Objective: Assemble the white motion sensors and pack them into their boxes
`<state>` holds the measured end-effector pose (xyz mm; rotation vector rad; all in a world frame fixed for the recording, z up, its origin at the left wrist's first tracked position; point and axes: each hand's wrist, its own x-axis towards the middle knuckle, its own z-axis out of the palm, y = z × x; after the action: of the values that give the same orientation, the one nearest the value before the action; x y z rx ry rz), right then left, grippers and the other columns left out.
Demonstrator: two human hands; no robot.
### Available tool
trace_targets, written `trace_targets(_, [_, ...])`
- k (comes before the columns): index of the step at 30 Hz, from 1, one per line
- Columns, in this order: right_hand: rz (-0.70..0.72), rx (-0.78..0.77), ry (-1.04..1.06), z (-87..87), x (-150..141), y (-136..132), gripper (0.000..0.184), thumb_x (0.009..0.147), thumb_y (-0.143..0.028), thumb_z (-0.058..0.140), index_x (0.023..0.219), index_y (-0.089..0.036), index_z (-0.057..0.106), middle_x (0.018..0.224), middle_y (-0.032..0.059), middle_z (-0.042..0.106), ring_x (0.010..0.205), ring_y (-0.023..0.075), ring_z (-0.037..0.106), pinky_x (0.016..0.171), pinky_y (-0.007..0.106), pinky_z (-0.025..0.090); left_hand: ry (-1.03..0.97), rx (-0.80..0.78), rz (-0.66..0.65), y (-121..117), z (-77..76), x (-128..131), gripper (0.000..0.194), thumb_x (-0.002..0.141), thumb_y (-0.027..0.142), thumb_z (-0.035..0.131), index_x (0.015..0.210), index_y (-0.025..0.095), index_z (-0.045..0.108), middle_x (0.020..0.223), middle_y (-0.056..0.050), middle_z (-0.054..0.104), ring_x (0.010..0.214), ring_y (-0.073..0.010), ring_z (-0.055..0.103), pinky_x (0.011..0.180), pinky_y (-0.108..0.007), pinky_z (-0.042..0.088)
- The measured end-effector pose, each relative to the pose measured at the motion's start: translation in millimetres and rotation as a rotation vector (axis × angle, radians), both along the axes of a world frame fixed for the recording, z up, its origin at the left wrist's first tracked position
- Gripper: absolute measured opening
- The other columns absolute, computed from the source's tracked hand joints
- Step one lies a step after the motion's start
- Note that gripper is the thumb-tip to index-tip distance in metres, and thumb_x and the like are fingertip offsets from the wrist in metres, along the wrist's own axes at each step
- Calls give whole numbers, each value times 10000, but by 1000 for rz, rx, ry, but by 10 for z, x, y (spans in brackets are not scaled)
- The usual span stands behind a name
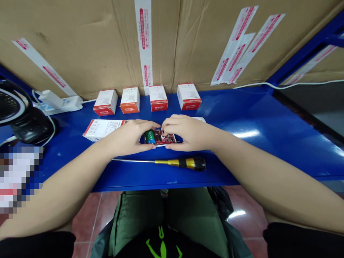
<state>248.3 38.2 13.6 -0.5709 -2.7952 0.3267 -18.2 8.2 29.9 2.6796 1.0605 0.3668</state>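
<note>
A small red circuit board [167, 137] lies in a pale casing on the blue table, with a green battery [150, 137] at its left end. My left hand [130, 138] grips the battery end between thumb and fingers. My right hand [185, 132] grips the other end, its thumb along the near edge and a fingertip over the board by a round white part. Just in front lies a long screwdriver [179, 163] with a yellow and black handle, pointing left. A white and red box [103, 129] lies on its side behind my left forearm, partly hidden by my hand.
Small red and white boxes [158, 98] stand in a row along the cardboard wall [91, 43]. At the left are a power strip [63, 104] with a plug and a black fan [29, 125]. A white object [200, 119] shows partly behind my right hand.
</note>
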Motion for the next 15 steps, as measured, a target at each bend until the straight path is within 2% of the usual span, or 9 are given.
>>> trace_targets(2, [-2, 9, 46, -46, -59, 0, 206, 1014, -343, 623, 1068, -178, 733, 1081, 137, 746, 996, 282, 649, 938, 449, 535, -23, -15, 13, 4, 0, 7, 505, 884, 315, 842, 1351, 191, 697, 1258, -102, 807, 1129, -287, 786, 1013, -417, 623])
trace_targets(5, [-27, 8, 92, -94, -113, -4, 207, 1009, -281, 607, 1130, -172, 735, 1112, 146, 748, 1006, 280, 674, 916, 434, 555, -75, -50, 40, 0, 9, 18, 472, 864, 304, 854, 1299, 194, 708, 1206, -86, 815, 1082, -269, 794, 986, -407, 639])
trace_targets(10, [-40, 32, 70, -95, -97, -2, 205, 1003, -254, 588, 1115, -200, 751, 1097, 128, 748, 1008, 275, 689, 918, 422, 562, -203, -124, 79, -23, 29, -10, 431, 882, 313, 798, 1287, 198, 707, 1208, -78, 815, 1056, -232, 800, 1002, -378, 656])
trace_targets(15, [-36, 73, 38, -85, -103, -4, 216, 1009, -221, 547, 1061, -204, 756, 1050, 120, 759, 984, 267, 684, 906, 417, 550, -259, -127, 67, -20, 30, -21, 419, 858, 283, 783, 1261, 193, 712, 1213, -67, 812, 1088, -230, 798, 1045, -376, 650])
